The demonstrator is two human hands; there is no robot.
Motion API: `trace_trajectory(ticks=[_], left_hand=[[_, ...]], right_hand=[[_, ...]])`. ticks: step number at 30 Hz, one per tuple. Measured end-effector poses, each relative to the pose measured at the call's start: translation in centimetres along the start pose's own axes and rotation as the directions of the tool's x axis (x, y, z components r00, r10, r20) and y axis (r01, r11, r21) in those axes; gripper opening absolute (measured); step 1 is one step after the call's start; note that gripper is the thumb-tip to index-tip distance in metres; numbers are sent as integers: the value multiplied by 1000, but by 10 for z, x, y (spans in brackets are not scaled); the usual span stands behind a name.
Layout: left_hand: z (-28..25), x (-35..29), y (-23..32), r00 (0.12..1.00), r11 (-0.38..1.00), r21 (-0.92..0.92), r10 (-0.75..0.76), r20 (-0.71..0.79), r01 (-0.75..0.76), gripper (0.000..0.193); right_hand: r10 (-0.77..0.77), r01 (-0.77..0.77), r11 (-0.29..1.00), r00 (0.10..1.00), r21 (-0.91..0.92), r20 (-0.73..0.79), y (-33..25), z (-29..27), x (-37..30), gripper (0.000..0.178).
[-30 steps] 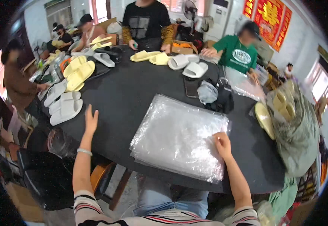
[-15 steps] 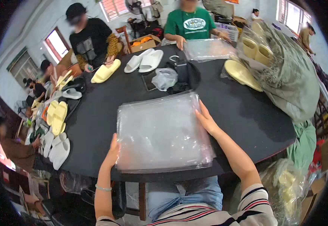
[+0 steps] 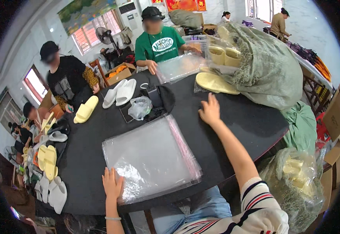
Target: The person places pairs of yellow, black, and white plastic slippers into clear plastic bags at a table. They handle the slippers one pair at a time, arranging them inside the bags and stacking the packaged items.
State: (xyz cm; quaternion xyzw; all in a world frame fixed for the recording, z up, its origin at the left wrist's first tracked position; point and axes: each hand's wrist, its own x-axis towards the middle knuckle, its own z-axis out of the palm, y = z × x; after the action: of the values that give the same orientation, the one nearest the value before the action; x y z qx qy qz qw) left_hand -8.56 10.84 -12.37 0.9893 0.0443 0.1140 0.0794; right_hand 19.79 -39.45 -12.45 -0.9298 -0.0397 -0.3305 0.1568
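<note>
A stack of clear plastic bags with a pink strip along the right side lies on the black table in front of me. At its lower left edge rests my left hand, fingers spread and flat. My right hand is off the stack, stretched out over the table with its fingers apart and nothing in them. Just beyond it lies a pale yellow slipper, beside a large grey-green woven sack. Yellow slippers in clear wrapping show at the sack's mouth.
Across the table, a person in green handles more clear bags; another, in black, stands near a yellow slipper. White slippers and a small crumpled plastic bag lie between. Several slippers line the left edge. A bag of yellow slippers stands at lower right.
My right hand has left the stack's right side and reached forward toward the yellow slipper and sack. My left hand stays at the stack's left edge. The view has turned right.
</note>
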Motion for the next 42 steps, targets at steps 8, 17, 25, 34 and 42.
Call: trace_trajectory(ticks=[8, 17, 25, 34, 42], left_hand=[[3, 4, 5, 999, 997, -70, -32, -34, 29, 67], [4, 0, -3, 999, 998, -62, -5, -49, 2, 68], [1, 2, 4, 1000, 998, -58, 5, -27, -7, 66], [-6, 7, 6, 1000, 1000, -19, 3, -17, -4, 68], [9, 1, -17, 990, 980, -198, -49, -130, 22, 56]], right_hand=[[142, -36, 858, 975, -513, 169, 122, -29, 42, 55], [-184, 178, 961, 983, -213, -6, 116, -79, 17, 21], [-406, 418, 908, 884, 3, -233, 42, -188, -4, 32], [-261, 32, 483, 959, 875, 109, -84, -229, 55, 21], [-486, -47, 395, 836, 917, 253, -163, -85, 71, 29]])
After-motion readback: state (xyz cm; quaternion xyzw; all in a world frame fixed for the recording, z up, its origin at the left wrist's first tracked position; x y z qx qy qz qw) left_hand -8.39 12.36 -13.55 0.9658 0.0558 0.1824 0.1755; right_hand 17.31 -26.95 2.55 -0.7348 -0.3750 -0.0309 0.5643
